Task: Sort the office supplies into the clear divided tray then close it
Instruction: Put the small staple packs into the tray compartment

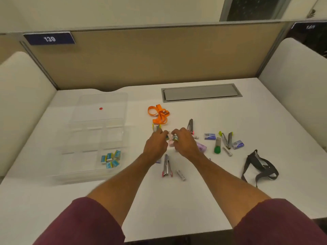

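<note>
The clear divided tray (74, 149) lies open at the left of the white desk, its lid (102, 103) folded back. Several blue staple boxes (111, 159) sit in its near right compartment. At desk centre my left hand (155, 145) and my right hand (184, 143) meet over a small pile of supplies. My right hand pinches a small blue-green staple box (175, 138). My left hand's fingers curl round another small item, mostly hidden. A pink box (172, 143) lies between the hands. More staplers (166, 165) and purple boxes (210, 136) lie scattered around.
An orange lanyard (159, 114) lies behind the hands and a black lanyard (260, 167) at the right. A green-capped item (217, 147) and yellow-tipped staplers (227, 139) lie right of centre. A grey cable hatch (200, 92) sits at the back. Padded partitions flank the desk.
</note>
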The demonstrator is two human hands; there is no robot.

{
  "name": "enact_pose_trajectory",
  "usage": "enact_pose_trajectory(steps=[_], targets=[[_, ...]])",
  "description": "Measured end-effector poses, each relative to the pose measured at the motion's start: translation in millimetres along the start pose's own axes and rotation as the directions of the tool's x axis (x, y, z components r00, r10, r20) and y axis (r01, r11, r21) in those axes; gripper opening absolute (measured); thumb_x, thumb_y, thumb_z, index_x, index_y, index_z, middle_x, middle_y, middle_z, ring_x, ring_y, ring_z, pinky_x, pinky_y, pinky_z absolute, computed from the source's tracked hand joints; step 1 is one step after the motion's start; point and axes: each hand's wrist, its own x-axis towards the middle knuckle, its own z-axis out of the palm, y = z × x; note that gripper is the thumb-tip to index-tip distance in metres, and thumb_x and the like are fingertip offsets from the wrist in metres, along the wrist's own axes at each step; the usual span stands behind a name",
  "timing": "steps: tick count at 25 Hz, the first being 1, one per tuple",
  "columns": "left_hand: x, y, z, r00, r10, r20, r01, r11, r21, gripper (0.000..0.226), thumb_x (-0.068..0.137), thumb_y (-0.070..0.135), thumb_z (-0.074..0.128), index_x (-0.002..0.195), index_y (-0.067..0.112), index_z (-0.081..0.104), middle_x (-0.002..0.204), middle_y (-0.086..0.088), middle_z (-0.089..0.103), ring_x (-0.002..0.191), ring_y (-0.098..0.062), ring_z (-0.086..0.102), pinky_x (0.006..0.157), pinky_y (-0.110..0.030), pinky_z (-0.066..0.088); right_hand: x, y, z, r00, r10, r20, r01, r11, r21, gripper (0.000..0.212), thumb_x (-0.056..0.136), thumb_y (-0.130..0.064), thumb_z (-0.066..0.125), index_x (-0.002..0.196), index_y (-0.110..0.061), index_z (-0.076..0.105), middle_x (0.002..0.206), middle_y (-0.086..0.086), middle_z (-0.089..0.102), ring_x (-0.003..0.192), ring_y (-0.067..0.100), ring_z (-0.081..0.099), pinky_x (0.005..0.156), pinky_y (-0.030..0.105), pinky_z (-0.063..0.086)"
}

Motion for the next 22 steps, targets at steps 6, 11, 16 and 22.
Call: enact_pose_trajectory(steps=[6,11,16,22], targets=[[-54,-114,-65,0.975,-0.206,-0.089,0.207,0.978,0.005,0.025,0.093,0.006,0.054,0.117,0.008,0.06,0.116,-0.011,0.057,0.099,-0.027,0.06,0.084,-0.041,0.055,3,-126,54,0.971,-0.225,0.076,0.226,0.974,0.004,0.037,0.09,-0.011,0.058,0.126,-0.019,0.053,0.127,0.009,0.053,0.119,0.025,0.046,0.085,0.034,0.048],[-93,-163,-83,0.955,-0.289,0.058,0.289,0.957,0.019,0.042,0.089,0.011,0.06,0.129,0.015,0.051,0.115,-0.01,0.064,0.105,-0.029,0.06,0.086,-0.038,0.051,-5,-179,93,0.95,-0.276,0.144,0.276,0.961,0.021,0.034,0.089,-0.015,0.058,0.122,-0.02,0.054,0.122,0.006,0.055,0.114,0.024,0.05,0.085,0.034,0.047],[-103,-179,-82,0.948,-0.293,0.123,0.294,0.956,0.012,0.044,0.086,0.014,0.065,0.128,0.014,0.05,0.118,-0.012,0.066,0.106,-0.03,0.062,0.086,-0.039,0.053,-12,-191,110,0.948,-0.254,0.193,0.263,0.964,-0.025,0.035,0.086,-0.016,0.06,0.121,-0.017,0.057,0.119,0.008,0.061,0.111,0.027,0.053,0.083,0.035,0.047],[-93,-191,-88,0.96,-0.276,0.038,0.278,0.959,-0.049,0.039,0.089,0.004,0.054,0.127,0.012,0.049,0.129,-0.008,0.058,0.117,-0.025,0.054,0.09,-0.037,0.049,-22,-188,117,0.951,-0.207,0.231,0.225,0.973,-0.052,0.039,0.09,-0.027,0.06,0.127,-0.015,0.056,0.123,0.012,0.059,0.116,0.025,0.05,0.093,0.037,0.047]])
